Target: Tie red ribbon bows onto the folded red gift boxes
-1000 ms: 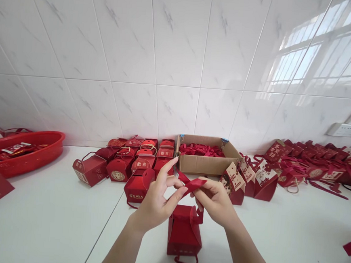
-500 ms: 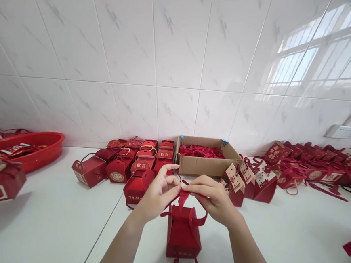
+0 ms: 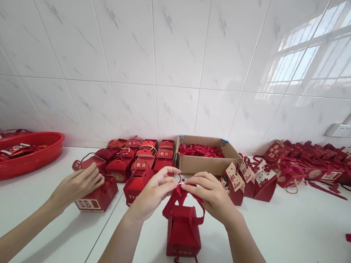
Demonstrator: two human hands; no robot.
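A small red gift box (image 3: 184,237) stands on the white table in front of me, with a cord handle hanging at its near side. Red ribbon (image 3: 179,196) rises in loops from the top of the box. My left hand (image 3: 159,191) pinches the ribbon between thumb and finger just above the box. From the other side, my right hand (image 3: 207,192) pinches it too, its fingertips close to the left ones. Whether the ribbon is knotted there I cannot tell.
A cardboard box (image 3: 203,166) of red ribbons stands by the wall. Rows of red gift boxes (image 3: 143,163) sit left of it, more boxes (image 3: 262,181) right. Another person's hand (image 3: 82,181) holds a red box (image 3: 100,198) near a red basin (image 3: 36,159).
The other person's hand has brought a red box from the far left to beside the rows. Between my fingers the ribbon has changed from a hanging end to wider loops.
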